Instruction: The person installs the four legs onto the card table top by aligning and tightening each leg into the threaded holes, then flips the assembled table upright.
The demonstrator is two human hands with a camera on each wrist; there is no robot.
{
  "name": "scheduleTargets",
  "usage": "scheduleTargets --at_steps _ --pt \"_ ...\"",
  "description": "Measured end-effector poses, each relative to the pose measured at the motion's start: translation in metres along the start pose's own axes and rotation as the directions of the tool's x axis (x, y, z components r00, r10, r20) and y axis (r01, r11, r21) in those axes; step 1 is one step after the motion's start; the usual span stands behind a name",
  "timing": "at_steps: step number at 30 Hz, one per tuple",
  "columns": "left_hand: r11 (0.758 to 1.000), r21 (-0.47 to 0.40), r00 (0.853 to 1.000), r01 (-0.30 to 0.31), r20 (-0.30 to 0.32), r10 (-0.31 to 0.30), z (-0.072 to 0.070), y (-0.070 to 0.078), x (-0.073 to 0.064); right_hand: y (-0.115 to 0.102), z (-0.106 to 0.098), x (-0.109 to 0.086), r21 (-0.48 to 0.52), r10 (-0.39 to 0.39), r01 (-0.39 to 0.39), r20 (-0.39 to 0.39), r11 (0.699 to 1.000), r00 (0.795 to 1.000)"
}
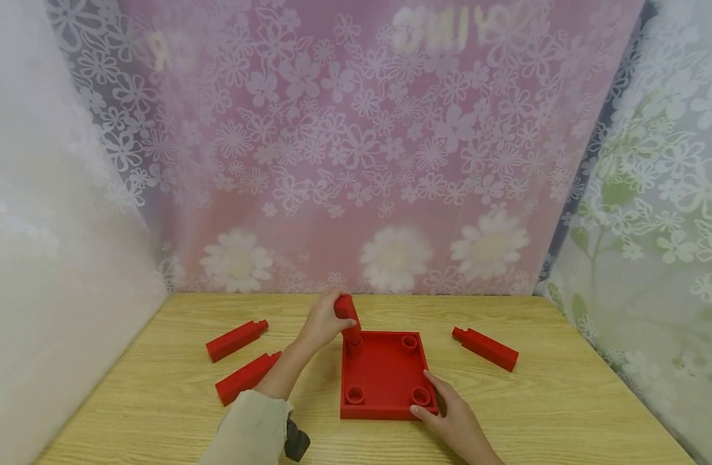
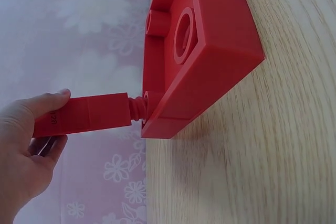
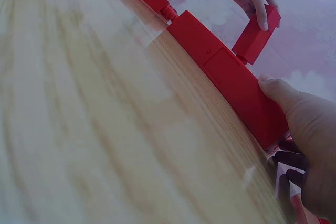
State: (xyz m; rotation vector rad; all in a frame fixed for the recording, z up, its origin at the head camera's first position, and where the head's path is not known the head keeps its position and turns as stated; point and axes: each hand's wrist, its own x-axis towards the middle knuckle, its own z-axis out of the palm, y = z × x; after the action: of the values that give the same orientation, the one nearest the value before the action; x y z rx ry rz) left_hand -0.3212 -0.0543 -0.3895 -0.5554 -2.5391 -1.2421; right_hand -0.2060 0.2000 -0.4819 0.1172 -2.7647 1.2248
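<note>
A red square panel with a raised rim lies on the table, a round threaded socket in each corner. My left hand grips a red square leg near its top, fingers and thumb around it. The leg stands slightly tilted at the panel's back left socket. In the left wrist view, part of its threaded end shows outside the socket. My right hand holds the panel's front right corner, thumb at the front edge and fingers along the right side; the right wrist view shows the thumb on the rim.
Two more red legs, one farther back and one nearer, lie left of the panel; my left forearm partly covers the nearer. Another red leg lies to the right. Flowered curtains surround the wooden table.
</note>
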Motion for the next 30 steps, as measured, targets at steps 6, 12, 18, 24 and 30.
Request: scheduleTargets --at_steps 6,12,18,24,30 --pt "1.0 0.001 1.0 0.0 0.019 0.0 0.005 -0.001 0.003 0.0 -0.001 0.0 0.005 -0.004 0.004 0.0 1.0 1.0" --pt "1.0 -0.007 1.0 0.013 0.012 -0.013 0.01 -0.002 0.003 -0.001 -0.002 -0.001 0.015 -0.01 0.01 0.001 1.0 1.0" --pt "0.997 -0.072 1.0 -0.002 -0.023 0.0 0.016 -0.001 0.001 -0.002 -0.001 0.0 0.013 -0.003 0.003 0.0 1.0 1.0" --pt "0.988 -0.151 0.997 0.034 -0.067 -0.045 0.021 -0.001 -0.001 -0.001 0.0 -0.001 0.007 -0.002 0.002 0.007 1.0 1.0" --pt "0.941 -0.333 0.99 0.06 -0.103 -0.099 0.026 -0.003 -0.002 0.0 0.0 -0.001 -0.002 -0.009 0.009 0.004 1.0 1.0"
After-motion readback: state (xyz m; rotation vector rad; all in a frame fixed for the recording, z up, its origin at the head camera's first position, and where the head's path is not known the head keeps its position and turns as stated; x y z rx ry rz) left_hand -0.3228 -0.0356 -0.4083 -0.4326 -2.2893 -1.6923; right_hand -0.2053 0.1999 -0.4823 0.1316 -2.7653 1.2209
